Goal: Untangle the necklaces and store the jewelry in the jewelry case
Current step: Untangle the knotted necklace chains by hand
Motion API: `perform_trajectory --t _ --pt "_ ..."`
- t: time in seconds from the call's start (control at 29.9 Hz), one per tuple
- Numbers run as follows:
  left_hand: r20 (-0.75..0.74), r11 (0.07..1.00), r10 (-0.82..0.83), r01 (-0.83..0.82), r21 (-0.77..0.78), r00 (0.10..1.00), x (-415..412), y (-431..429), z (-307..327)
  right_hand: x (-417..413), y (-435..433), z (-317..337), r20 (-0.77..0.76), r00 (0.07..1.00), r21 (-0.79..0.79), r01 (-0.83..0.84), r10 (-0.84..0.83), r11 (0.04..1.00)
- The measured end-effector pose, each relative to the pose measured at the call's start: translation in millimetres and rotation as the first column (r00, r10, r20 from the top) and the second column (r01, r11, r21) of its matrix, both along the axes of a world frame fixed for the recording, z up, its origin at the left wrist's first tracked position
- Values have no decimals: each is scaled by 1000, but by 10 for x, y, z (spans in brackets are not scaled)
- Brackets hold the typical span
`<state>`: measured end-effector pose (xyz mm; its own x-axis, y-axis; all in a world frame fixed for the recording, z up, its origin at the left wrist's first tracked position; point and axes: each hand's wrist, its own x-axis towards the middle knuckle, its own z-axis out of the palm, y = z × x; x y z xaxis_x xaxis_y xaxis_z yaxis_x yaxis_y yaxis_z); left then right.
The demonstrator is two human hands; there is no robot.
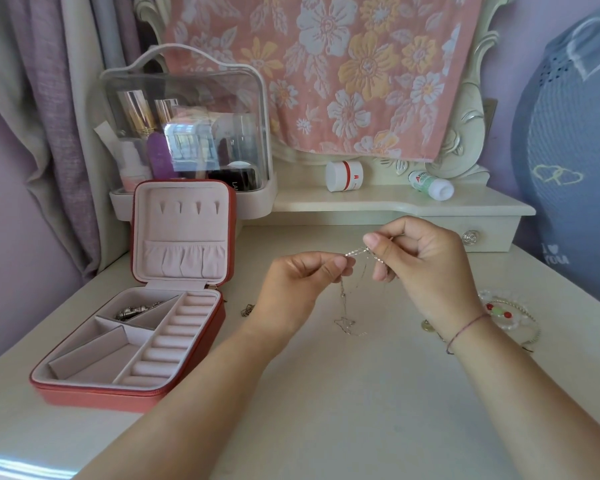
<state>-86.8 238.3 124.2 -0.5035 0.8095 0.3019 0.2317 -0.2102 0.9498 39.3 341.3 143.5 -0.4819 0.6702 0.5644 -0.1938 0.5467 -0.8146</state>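
While both hands are hovering above the cream dressing table (326, 410), the left hand (302, 289) is pinching a thin silver necklace (346, 322) between thumb and forefinger. The right hand (430, 268) is pinching the same chain just beside it, with its thumb pressing against its curled fingers. A short stretch of chain is running taut between the two pinches. Below them the rest is hanging in loose strands, with the lowest part lying bunched on the tabletop. The strands are too fine to tell whether one chain or several are hanging there.

Well to the left of the grip and lower, the red jewelry case (101, 400) is lying open with its lid standing upright. A silver piece (136, 311) is resting in its far compartment. Just left of the left wrist, a small scrap of chain (246, 310) is lying on the table. To the right of the grip, past the right wrist, a glass dish (489, 294) is holding red and green beads. A gold piece (426, 325) is peeking out beside that wrist.
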Motion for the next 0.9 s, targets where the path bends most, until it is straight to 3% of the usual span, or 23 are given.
perform_trajectory --t 0.17,0.47,0.67,0.8,0.9 --pt "22 999 -31 32 -14 999 -10 3 24 -16 1 -23 27 998 48 56 -57 997" --pt "264 986 -159 168 -13 951 -3 -44 111 -6 30 -4 -15 995 24 102 -102 995" --pt "217 988 -96 120 -99 971 1 -54 114 5 66 8 -64 993 -74 97 -101 993" --pt "340 993 -108 117 -6 934 -43 -42 109 17 84 21 -72 990 -150 111 -123 983" --pt "520 979 -190 118 169 833 -83 -61 136 31 118 19 -94 985 -225 117 -142 967"
